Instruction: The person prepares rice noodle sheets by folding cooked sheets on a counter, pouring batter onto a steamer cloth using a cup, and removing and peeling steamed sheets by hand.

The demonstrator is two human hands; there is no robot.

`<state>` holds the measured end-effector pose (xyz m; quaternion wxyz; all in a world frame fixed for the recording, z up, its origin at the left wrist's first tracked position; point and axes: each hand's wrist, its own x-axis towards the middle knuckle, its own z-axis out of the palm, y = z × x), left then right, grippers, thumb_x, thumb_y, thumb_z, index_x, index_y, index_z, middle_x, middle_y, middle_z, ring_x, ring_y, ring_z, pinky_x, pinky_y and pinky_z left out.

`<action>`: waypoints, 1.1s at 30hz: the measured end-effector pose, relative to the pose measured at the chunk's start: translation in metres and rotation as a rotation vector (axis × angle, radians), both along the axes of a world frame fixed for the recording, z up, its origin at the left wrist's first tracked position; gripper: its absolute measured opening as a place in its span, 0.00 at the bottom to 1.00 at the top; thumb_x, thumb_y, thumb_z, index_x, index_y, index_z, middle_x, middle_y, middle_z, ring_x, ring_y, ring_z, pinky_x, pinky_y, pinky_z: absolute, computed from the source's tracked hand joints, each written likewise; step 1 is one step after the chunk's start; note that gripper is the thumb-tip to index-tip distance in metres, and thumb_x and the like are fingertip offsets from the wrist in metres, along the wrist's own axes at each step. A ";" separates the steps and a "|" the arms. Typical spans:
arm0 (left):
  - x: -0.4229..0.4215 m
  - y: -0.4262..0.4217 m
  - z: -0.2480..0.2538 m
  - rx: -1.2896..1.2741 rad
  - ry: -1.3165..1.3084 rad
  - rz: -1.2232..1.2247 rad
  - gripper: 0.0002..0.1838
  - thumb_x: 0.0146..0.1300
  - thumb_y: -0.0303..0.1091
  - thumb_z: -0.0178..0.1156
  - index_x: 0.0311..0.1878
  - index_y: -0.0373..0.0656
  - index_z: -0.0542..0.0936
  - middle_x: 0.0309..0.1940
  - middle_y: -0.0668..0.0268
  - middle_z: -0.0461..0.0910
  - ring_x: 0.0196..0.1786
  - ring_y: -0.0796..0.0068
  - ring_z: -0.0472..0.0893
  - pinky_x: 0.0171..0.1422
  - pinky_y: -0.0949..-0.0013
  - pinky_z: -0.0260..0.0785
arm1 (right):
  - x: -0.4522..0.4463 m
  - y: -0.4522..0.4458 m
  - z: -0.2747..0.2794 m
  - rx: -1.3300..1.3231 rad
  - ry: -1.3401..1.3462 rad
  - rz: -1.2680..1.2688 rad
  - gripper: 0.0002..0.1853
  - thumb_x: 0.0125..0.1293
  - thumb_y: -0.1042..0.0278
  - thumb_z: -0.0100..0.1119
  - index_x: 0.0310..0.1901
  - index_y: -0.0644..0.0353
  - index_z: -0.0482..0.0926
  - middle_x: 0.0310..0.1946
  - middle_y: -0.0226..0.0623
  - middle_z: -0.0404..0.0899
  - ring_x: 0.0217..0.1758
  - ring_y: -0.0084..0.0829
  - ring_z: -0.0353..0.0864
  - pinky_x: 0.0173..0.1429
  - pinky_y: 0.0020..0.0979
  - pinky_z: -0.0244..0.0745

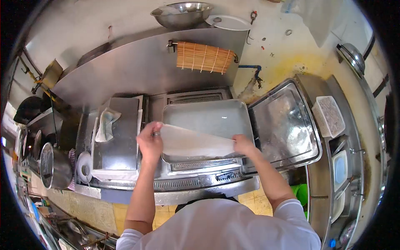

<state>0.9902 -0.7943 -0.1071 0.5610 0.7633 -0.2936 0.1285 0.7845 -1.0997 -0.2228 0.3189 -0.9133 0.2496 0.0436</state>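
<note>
pale sheet (191,142), likely light and limp: left hand (151,139) is gripping its 10 o'clock corner, right hand (245,146) its 3 o'clock end.

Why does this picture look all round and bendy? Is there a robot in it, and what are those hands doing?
There's no robot, just a person. The camera sits on their head and looks forward and down, which is why you see their arms and white shirt from above. The round, bendy look comes from the camera's very wide view.

The left hand and right hand each grip one end of a thin, pale sheet, holding it over a shallow metal tray.

The tray rests on a metal counter. Beside it, by the right hand, is another big metal tray. On the other side, a crumpled cloth lies on a flat metal surface. Behind, a bamboo mat hangs from a bar.
</note>
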 end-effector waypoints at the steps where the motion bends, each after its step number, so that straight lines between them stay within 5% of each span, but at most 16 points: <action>1: -0.004 -0.002 -0.014 0.039 0.005 -0.040 0.19 0.51 0.09 0.54 0.44 0.35 0.86 0.39 0.55 0.90 0.43 0.66 0.90 0.51 0.66 0.81 | 0.002 -0.002 0.006 -0.043 0.041 0.028 0.14 0.62 0.73 0.54 0.47 0.66 0.85 0.48 0.56 0.86 0.52 0.55 0.84 0.61 0.42 0.79; 2: -0.011 -0.008 -0.028 0.076 0.009 -0.080 0.17 0.52 0.11 0.57 0.43 0.36 0.87 0.38 0.56 0.90 0.43 0.65 0.90 0.50 0.65 0.82 | 0.002 -0.003 0.011 -0.088 0.082 0.056 0.14 0.62 0.73 0.55 0.46 0.66 0.85 0.48 0.55 0.86 0.53 0.55 0.84 0.62 0.43 0.79; 4: -0.052 -0.034 -0.028 0.225 0.028 -0.150 0.17 0.51 0.13 0.62 0.43 0.41 0.88 0.39 0.57 0.90 0.42 0.63 0.91 0.48 0.64 0.83 | 0.026 0.048 0.044 0.042 -0.442 0.069 0.14 0.61 0.71 0.56 0.45 0.66 0.85 0.48 0.55 0.86 0.54 0.54 0.84 0.61 0.42 0.78; 6: -0.071 -0.049 -0.014 0.179 -0.083 -0.269 0.19 0.50 0.14 0.62 0.43 0.43 0.88 0.40 0.58 0.90 0.42 0.62 0.91 0.47 0.64 0.83 | 0.045 0.102 0.092 0.321 -0.593 0.096 0.14 0.63 0.69 0.60 0.48 0.65 0.85 0.44 0.54 0.87 0.52 0.57 0.85 0.61 0.46 0.79; 9: -0.053 -0.030 0.019 0.143 -0.192 -0.173 0.20 0.50 0.13 0.61 0.44 0.43 0.89 0.41 0.59 0.91 0.41 0.64 0.91 0.47 0.66 0.83 | 0.038 0.091 0.043 0.176 -0.349 0.088 0.13 0.63 0.71 0.59 0.47 0.66 0.84 0.43 0.55 0.87 0.51 0.57 0.86 0.60 0.46 0.79; 11: -0.022 0.001 0.028 -0.064 0.032 -0.024 0.18 0.54 0.12 0.59 0.46 0.38 0.88 0.40 0.58 0.91 0.41 0.70 0.89 0.51 0.69 0.81 | 0.009 0.040 0.007 0.143 -0.106 -0.062 0.14 0.64 0.73 0.58 0.49 0.67 0.84 0.42 0.57 0.86 0.52 0.56 0.86 0.61 0.44 0.79; 13: -0.012 0.014 0.023 0.026 0.095 0.003 0.17 0.56 0.12 0.61 0.46 0.38 0.88 0.40 0.58 0.91 0.42 0.71 0.89 0.51 0.69 0.81 | -0.015 0.003 0.006 0.046 0.121 -0.080 0.14 0.64 0.74 0.57 0.50 0.64 0.85 0.45 0.55 0.87 0.53 0.55 0.86 0.61 0.45 0.79; 16: -0.027 -0.004 -0.019 0.102 0.208 -0.143 0.13 0.59 0.20 0.68 0.47 0.40 0.89 0.38 0.57 0.90 0.41 0.68 0.90 0.50 0.69 0.81 | -0.012 0.014 0.007 0.013 -0.360 0.061 0.14 0.64 0.74 0.60 0.50 0.63 0.84 0.49 0.48 0.87 0.53 0.47 0.86 0.60 0.44 0.78; 18: -0.055 -0.037 -0.015 0.189 0.142 -0.245 0.10 0.63 0.28 0.70 0.47 0.43 0.89 0.38 0.54 0.89 0.40 0.60 0.90 0.48 0.67 0.80 | 0.015 0.069 0.076 0.226 -0.655 0.110 0.14 0.65 0.73 0.65 0.52 0.61 0.83 0.48 0.41 0.85 0.51 0.36 0.85 0.57 0.38 0.77; 21: -0.073 -0.067 0.007 0.252 0.333 -0.293 0.10 0.71 0.37 0.66 0.49 0.43 0.88 0.38 0.51 0.87 0.38 0.52 0.87 0.46 0.61 0.79 | 0.031 0.106 0.124 0.649 -0.493 -0.033 0.11 0.68 0.68 0.66 0.48 0.63 0.83 0.37 0.38 0.83 0.41 0.28 0.81 0.49 0.32 0.76; 23: -0.072 -0.076 0.006 0.363 0.436 -0.309 0.13 0.75 0.41 0.63 0.50 0.42 0.88 0.38 0.49 0.87 0.36 0.51 0.85 0.45 0.60 0.78 | 0.024 0.103 0.138 0.412 -0.468 -0.081 0.08 0.70 0.69 0.64 0.44 0.64 0.83 0.33 0.36 0.80 0.36 0.25 0.77 0.45 0.29 0.74; 26: -0.092 -0.075 -0.014 0.296 0.400 -0.515 0.24 0.79 0.50 0.57 0.38 0.36 0.85 0.26 0.52 0.82 0.30 0.69 0.75 0.40 0.58 0.74 | 0.012 0.093 0.145 0.231 -0.572 -0.106 0.07 0.72 0.71 0.63 0.39 0.66 0.83 0.28 0.36 0.79 0.33 0.24 0.76 0.41 0.29 0.73; 30: -0.118 -0.063 -0.015 0.238 0.358 -0.663 0.26 0.80 0.50 0.55 0.32 0.35 0.82 0.21 0.49 0.76 0.25 0.65 0.75 0.35 0.58 0.73 | 0.002 0.081 0.166 0.181 -0.675 -0.190 0.07 0.72 0.73 0.61 0.36 0.67 0.83 0.28 0.36 0.79 0.34 0.24 0.77 0.40 0.30 0.73; 33: -0.119 -0.056 -0.034 0.282 0.209 -0.648 0.27 0.81 0.50 0.53 0.31 0.37 0.82 0.21 0.49 0.77 0.23 0.52 0.77 0.33 0.55 0.73 | -0.001 0.064 0.169 0.114 -0.741 -0.259 0.08 0.73 0.71 0.63 0.37 0.66 0.83 0.27 0.34 0.80 0.33 0.24 0.77 0.40 0.30 0.74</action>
